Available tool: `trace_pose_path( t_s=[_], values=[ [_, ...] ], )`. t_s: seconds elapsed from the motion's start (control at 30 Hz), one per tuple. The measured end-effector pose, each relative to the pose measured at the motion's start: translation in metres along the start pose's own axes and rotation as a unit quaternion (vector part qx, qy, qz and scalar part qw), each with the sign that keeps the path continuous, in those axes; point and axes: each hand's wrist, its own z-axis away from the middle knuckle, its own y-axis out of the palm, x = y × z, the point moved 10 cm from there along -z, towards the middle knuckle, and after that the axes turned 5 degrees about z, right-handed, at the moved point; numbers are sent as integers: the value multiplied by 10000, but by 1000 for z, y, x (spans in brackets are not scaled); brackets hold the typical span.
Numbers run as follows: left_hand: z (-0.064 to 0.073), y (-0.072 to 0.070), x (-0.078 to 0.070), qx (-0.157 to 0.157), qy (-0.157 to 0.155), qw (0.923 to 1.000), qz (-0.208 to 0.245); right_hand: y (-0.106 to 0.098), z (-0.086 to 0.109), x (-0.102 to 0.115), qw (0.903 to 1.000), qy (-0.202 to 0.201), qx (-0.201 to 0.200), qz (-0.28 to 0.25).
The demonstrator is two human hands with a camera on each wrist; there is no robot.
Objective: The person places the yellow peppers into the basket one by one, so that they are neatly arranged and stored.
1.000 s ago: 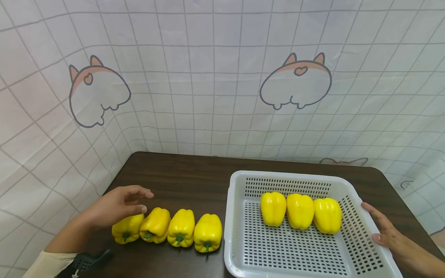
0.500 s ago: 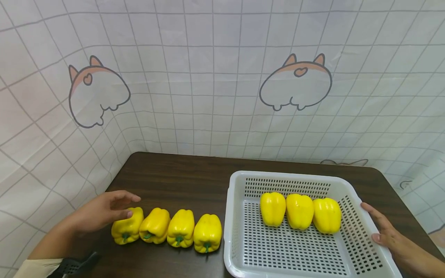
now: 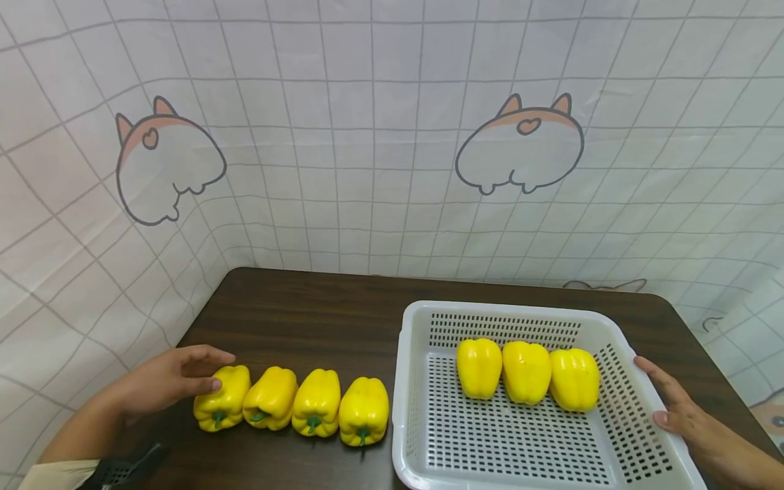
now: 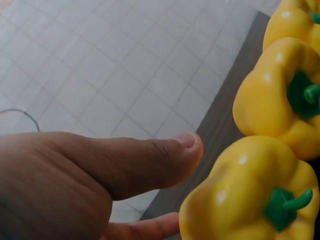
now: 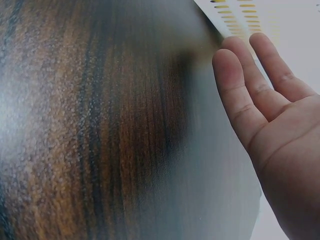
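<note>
Beside the leftmost yellow bell pepper is my left hand, its fingers loosely extended. In the left wrist view the thumb is straight and apart from the nearest pepper, while a fingertip below meets its edge; I cannot tell if it touches. Further yellow peppers, among them one at the row's right end, stand side by side with green stems facing me. My right hand rests at the right rim of a white perforated basket, thumb over the rim, fingers straight along the outside.
Inside the basket, toward its back, sit three yellow peppers in a row. The dark wood table ends at a white gridded cloth behind and at the left. A black strap is on the left wrist.
My left hand has moved left and slightly down, from above the leftmost pepper to its left side. The right hand, the basket and the peppers have stayed in place.
</note>
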Motion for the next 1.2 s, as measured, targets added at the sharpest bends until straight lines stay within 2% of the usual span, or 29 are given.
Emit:
trace_pose_path(
  t_s=[0.13, 0.3, 0.5, 0.97, 1.2],
  values=[
    [2, 0, 9, 45, -255, 9994, 224, 0, 1, 0, 10000, -7, 34, -35],
    [4, 3, 19, 205, -547, 9944, 882, 0, 1, 2, 9998, -126, 70, -124],
    [6, 5, 27, 226, -806, 9893, 1196, 1, 2, 8, 9995, -294, 63, -104],
    [6, 6, 29, 400, -657, 9883, 1318, 2, 3, 9, 9987, -396, 74, -318],
    [5, 8, 28, 514, -525, 9878, 1375, 3, 5, 8, 9987, -318, 36, -391]
  ],
)
